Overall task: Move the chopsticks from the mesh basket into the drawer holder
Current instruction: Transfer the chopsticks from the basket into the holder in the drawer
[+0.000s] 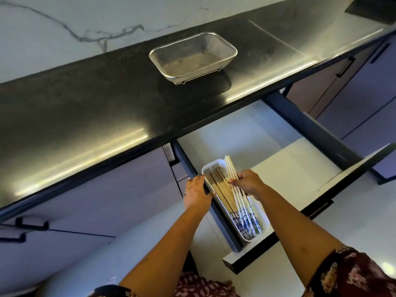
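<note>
The mesh basket (pixel 194 57) stands on the black counter with no chopsticks visible in it. Below, a white holder (pixel 265 219) lies along the left side of the open drawer (pixel 289 168). Several chopsticks (pixel 222 190) with blue-patterned ends rest inside the holder. My right hand (pixel 249 182) grips a few chopsticks (pixel 231 168) by their middle, tips raised over the holder's far end, patterned ends down in the holder. My left hand (pixel 196 192) rests on the drawer's left wall beside the holder, fingers curled over the edge.
The black countertop (pixel 96 108) overhangs the drawer's back part. The rest of the drawer floor is white. Cabinet fronts with dark handles (pixel 345 66) lie to the right, and more handles (pixel 32 226) to the lower left.
</note>
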